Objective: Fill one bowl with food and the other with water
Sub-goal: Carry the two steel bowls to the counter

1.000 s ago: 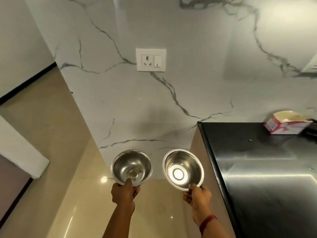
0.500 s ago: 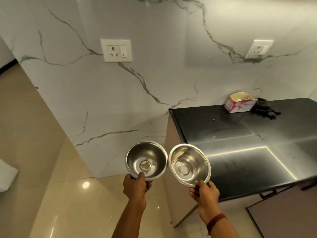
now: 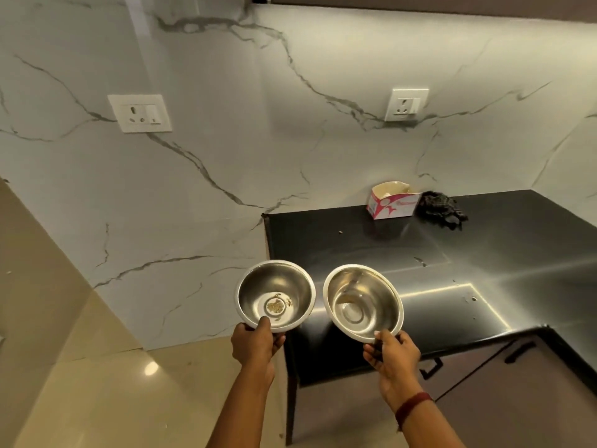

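Two bowls out before us, side by side, apart: left bowl (image 3: pixel 274 286), crumbs in its bottom, and right bowl (image 3: pixel 361 295), seen against the black counter (image 3: pixel 420 253). Our left hand (image 3: pixel 256 345) and right hand (image 3: pixel 392 354) each pinch a near rim, forearms stretched forward.

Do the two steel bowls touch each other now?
Apart. The head view shows a narrow strip of dark counter between the left bowl and the right bowl.
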